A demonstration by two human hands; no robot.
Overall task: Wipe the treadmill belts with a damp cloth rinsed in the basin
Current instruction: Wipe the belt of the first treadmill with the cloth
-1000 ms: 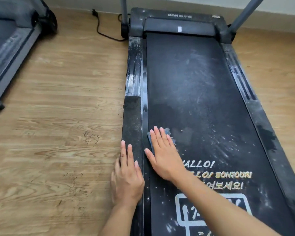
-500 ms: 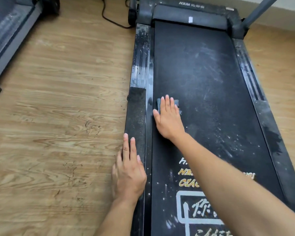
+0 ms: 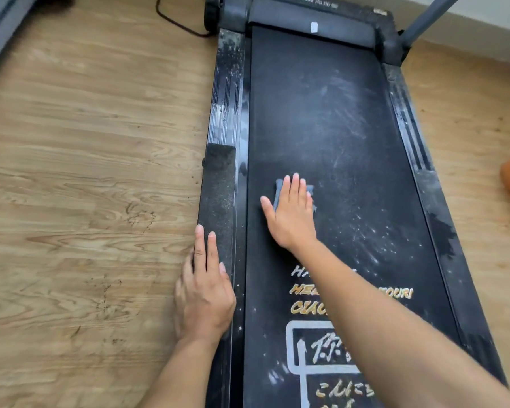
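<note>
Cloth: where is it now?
Head view: the cloth lies on the treadmill belt, near its left edge, pressed flat under the right hand, beyond the printed lettering.

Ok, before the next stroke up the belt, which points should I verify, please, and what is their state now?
1. The cloth lies flat under the right hand: ok.
2. The left hand rests on the side rail, off the belt: ok.
3. The belt ahead of the cloth is dust-free: not ok, pale streaks.
4. The power cord is off the belt: ok.
5. The cloth is damp enough: cannot tell.
6. The basin is near: cannot tell, not in view.
</note>
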